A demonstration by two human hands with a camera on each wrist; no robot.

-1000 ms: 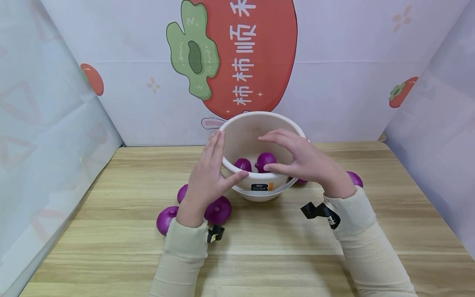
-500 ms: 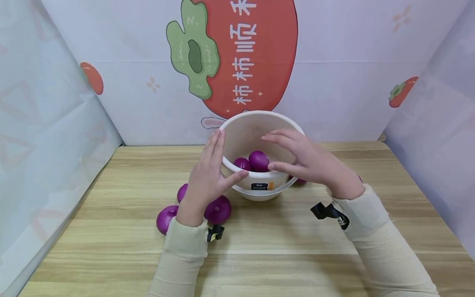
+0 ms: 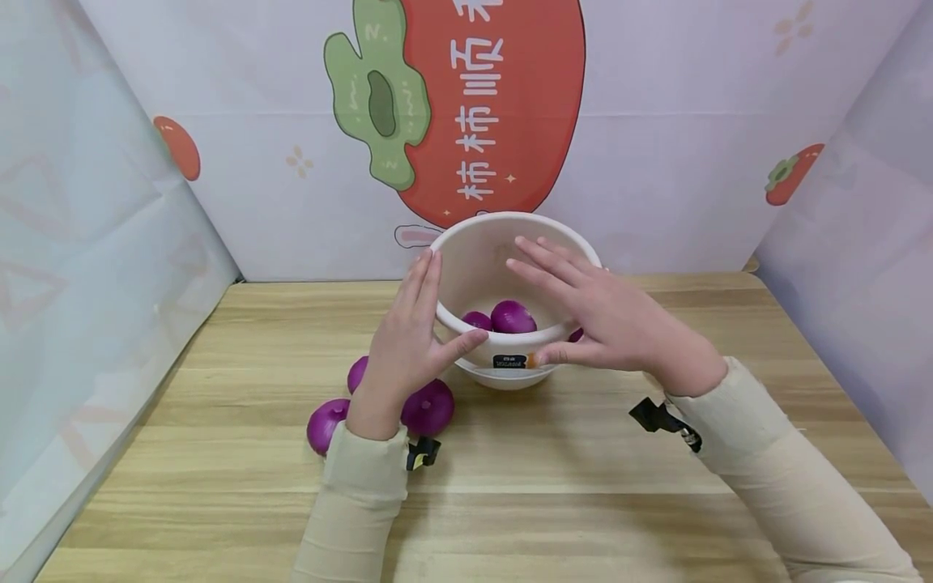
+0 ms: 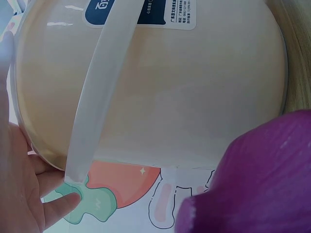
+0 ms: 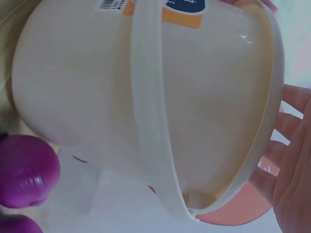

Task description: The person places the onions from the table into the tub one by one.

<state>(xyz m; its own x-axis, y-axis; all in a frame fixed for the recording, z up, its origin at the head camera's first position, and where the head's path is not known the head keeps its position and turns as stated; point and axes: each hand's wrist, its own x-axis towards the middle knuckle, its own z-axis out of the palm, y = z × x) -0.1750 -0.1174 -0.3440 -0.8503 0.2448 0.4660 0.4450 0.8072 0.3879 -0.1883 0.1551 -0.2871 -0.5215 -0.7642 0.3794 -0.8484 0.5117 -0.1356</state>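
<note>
Though pale, a smooth bucket (image 3: 484,279) around glossy purple onions (image 3: 513,317).

Booth-like set-up: wood-grain bench (image 3: 547,486), enclosed on three sides by pale sheeting (image 3: 685,178) printed with cartoon fruit (image 3: 525,105); wider room cannot be identified.

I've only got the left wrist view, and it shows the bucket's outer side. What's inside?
Observer: The head view shows two purple onions in the bucket.
Operator: Where's the right hand?
Observer: At the bucket, its fingers showing across the opening in the head view.
Operator: Is the big onion near my camera the only one on the table?
Observer: No, the head view shows three onions beside the left wrist.
</note>
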